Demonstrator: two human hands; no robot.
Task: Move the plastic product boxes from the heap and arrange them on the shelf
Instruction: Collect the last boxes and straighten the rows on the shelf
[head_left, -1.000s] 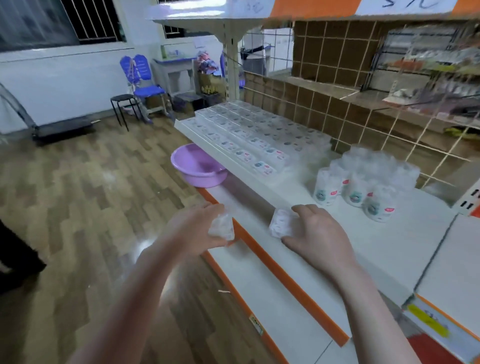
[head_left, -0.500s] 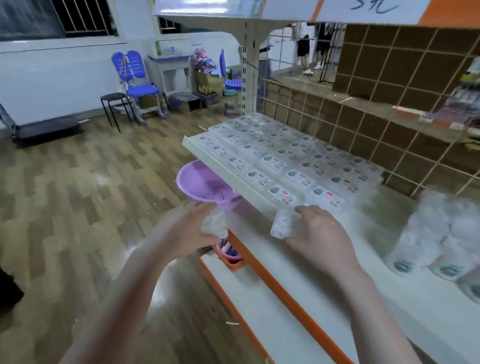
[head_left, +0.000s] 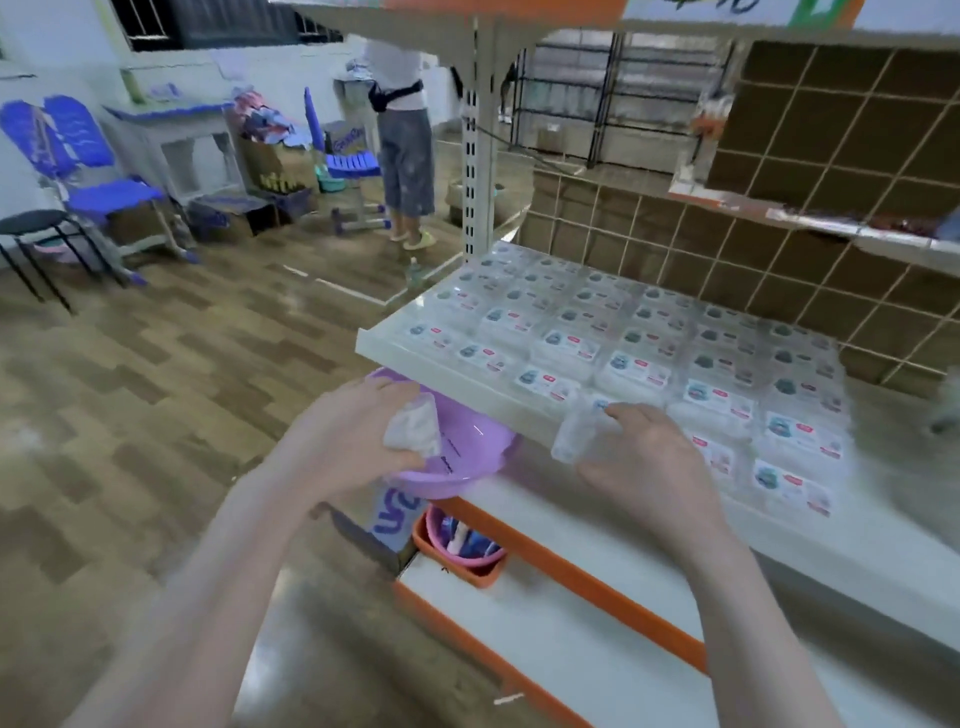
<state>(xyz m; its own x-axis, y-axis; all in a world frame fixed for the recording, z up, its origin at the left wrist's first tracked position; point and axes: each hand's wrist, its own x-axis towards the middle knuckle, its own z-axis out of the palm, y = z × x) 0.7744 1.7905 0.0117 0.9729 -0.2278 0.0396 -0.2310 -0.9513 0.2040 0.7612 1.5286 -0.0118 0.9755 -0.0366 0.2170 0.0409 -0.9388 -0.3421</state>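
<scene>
The right hand (head_left: 644, 462) curls its fingers (head_left: 621, 415) around a clear plastic box (head_left: 574, 434) at the shelf (head_left: 447, 376) edge, beside the neat rows of boxes (head_left: 639, 343). The left hand (head_left: 348, 441) grips another box (head_left: 413, 428) over the purple basin (head_left: 467, 462). They look light, stiff and slippery, so hold them by their side edges.
</scene>
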